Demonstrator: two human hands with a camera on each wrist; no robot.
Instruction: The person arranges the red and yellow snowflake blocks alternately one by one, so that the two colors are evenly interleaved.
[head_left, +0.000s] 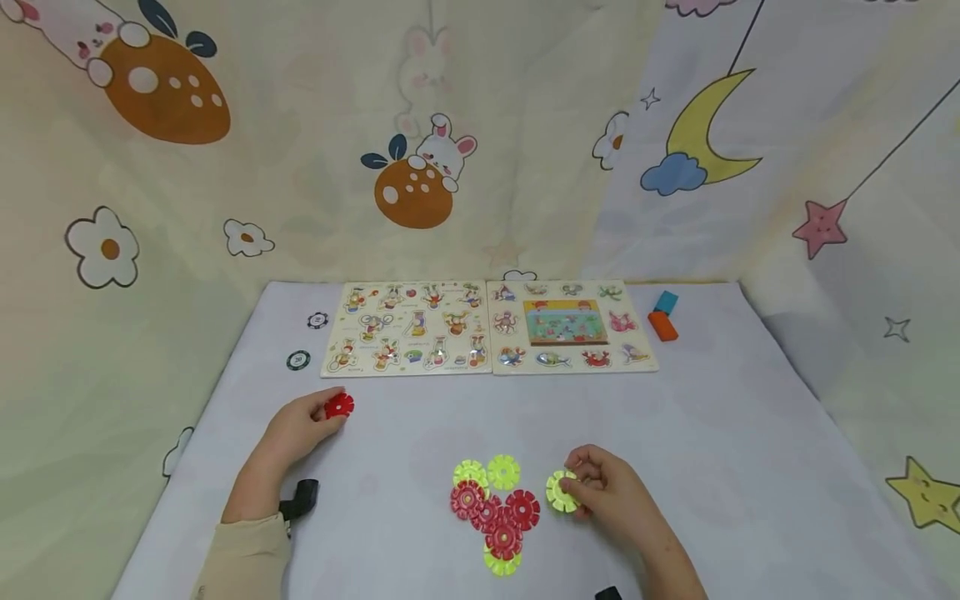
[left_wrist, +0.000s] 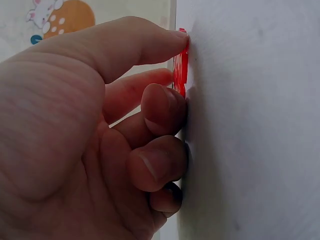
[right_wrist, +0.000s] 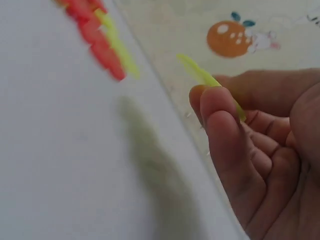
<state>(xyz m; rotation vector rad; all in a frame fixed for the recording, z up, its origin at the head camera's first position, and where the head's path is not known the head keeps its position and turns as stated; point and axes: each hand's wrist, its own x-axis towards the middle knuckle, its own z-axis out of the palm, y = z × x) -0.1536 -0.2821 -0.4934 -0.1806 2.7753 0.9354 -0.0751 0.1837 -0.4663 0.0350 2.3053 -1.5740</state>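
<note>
My left hand point(head_left: 298, 429) grips a red snowflake disc point(head_left: 340, 406) by its edge. In the left wrist view that disc point(left_wrist: 181, 65) lies flat close over the white tabletop, thumb on one side and fingers on the other. With thumb and fingers my right hand point(head_left: 611, 492) pinches a yellow-green snowflake disc point(head_left: 561, 492). The right wrist view shows this disc point(right_wrist: 202, 75) tilted and raised above the table. Just left of it is a cluster of interlocking discs, several red point(head_left: 504, 537) and a few yellow-green point(head_left: 504, 472), some overlapping.
Two picture puzzle boards point(head_left: 408, 329) point(head_left: 573, 325) lie side by side at the back of the table. A blue block point(head_left: 666, 302) and an orange block point(head_left: 663, 326) are to their right. Two round chips point(head_left: 318, 321) point(head_left: 297, 360) lie to the left. A patterned cloth point(head_left: 525, 167) hangs behind.
</note>
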